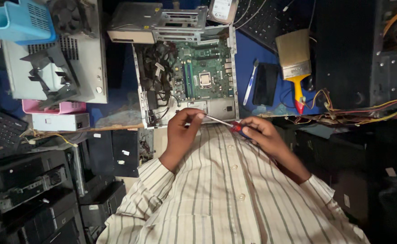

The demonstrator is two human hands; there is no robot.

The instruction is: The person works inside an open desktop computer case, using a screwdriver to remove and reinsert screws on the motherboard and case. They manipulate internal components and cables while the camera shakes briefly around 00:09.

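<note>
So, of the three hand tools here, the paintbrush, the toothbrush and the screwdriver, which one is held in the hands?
The screwdriver: right hand holds its red handle, left hand pinches the shaft. The paintbrush and toothbrush lie untouched on the blue mat.

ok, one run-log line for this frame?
left hand: pinching screwdriver tip | right hand: gripping its red handle | open computer case: on blue table, in front | paintbrush: right, untouched

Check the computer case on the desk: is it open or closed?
Open. The computer case has its side panel off, with the green motherboard and cables exposed.
</note>
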